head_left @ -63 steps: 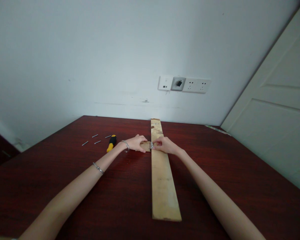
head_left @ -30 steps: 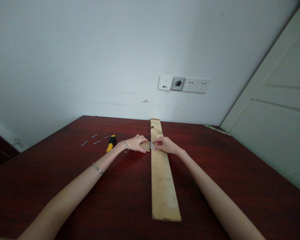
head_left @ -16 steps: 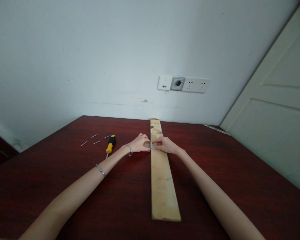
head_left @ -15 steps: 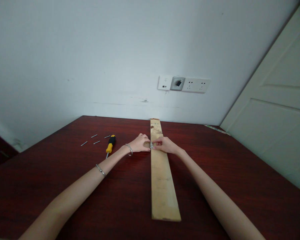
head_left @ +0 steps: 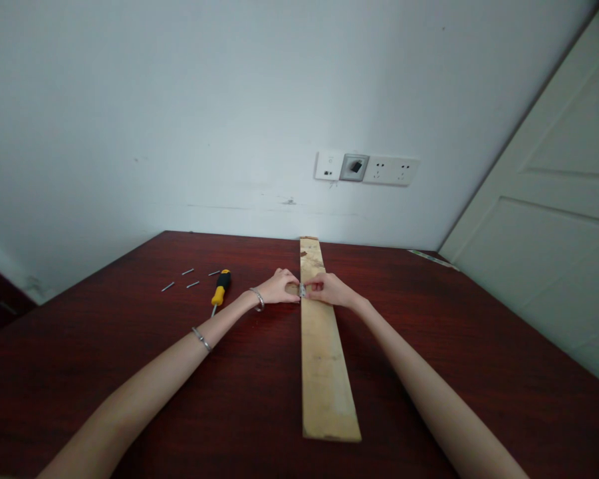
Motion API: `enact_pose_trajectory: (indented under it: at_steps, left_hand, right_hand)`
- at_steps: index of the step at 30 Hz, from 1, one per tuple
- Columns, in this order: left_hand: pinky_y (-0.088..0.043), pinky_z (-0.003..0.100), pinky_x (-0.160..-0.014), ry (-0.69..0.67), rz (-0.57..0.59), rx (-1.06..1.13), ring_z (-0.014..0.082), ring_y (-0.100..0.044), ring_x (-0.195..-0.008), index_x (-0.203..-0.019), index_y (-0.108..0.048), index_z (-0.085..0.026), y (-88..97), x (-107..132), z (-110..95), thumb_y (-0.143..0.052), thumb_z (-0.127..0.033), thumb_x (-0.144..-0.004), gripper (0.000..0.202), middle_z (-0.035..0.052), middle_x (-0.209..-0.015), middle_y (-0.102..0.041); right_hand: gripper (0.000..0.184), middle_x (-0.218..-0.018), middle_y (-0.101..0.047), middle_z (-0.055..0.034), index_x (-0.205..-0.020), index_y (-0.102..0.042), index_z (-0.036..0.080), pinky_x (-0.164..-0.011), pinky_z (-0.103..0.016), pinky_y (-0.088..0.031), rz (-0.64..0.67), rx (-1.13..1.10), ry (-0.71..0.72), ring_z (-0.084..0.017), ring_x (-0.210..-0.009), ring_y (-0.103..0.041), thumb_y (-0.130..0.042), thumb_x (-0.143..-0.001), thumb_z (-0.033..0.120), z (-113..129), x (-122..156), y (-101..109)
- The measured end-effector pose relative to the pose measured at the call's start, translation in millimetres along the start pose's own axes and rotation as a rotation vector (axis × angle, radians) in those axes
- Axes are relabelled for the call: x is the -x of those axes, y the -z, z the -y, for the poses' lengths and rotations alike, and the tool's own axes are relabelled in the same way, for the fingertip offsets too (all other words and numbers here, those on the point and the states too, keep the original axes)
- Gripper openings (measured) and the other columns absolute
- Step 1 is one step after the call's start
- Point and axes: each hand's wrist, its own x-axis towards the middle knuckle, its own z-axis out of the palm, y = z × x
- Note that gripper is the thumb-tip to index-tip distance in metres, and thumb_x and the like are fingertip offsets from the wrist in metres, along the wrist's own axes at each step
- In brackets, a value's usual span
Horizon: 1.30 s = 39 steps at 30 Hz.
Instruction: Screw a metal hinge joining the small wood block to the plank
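Note:
A long pale wooden plank [head_left: 323, 359] lies lengthwise on the dark red table [head_left: 259, 392], running away from me to the wall. Against its left edge sits a small wooden block [head_left: 293, 288], almost covered by my left hand [head_left: 278, 287], which presses down on it with curled fingers. A small metal hinge [head_left: 302, 290] spans the seam between block and plank. My right hand [head_left: 330, 289] rests on the plank and pinches the hinge with closed fingers.
A yellow and black screwdriver [head_left: 221, 287] lies left of my left hand, with several loose screws [head_left: 189, 277] farther left. Wall sockets [head_left: 367, 167] sit above the table's far edge. A white door [head_left: 553, 219] stands at the right.
My left hand slid right along the small block toward the plank and now covers most of it. My right hand stayed on the hinge.

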Motion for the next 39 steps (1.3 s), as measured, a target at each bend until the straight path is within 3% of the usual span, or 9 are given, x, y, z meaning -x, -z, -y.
enact_pose_trajectory:
  at_steps: [26, 39]
  left_hand:
    - [-0.04, 0.035, -0.095, -0.004, 0.054, 0.015, 0.0269, -0.048, -0.108, -0.114, -0.063, -0.016, 4.2, 1.2, 5.1, -0.074, -0.045, -0.07, 0.054, 0.0102, -0.111, -0.056]
    - [-0.041, 0.033, -0.093, -0.029, 0.021, 0.025, 0.0264, -0.05, -0.105, -0.108, -0.068, -0.016, 2.8, 1.8, 6.7, -0.072, -0.043, -0.071, 0.046, 0.0096, -0.107, -0.058]
  right_hand:
    - [0.037, -0.07, -0.062, 0.0, -0.104, -0.072, 0.013, -0.059, -0.021, -0.041, 0.008, 0.0, -0.036, -0.011, -0.062, -0.053, -0.065, -0.071, 0.027, 1.1, 0.9, 0.5]
    - [0.035, -0.068, -0.062, 0.0006, -0.102, -0.073, 0.014, -0.058, -0.021, -0.04, 0.002, 0.019, -0.032, -0.011, -0.06, -0.052, -0.064, -0.071, 0.027, 4.3, 1.0, 0.8]
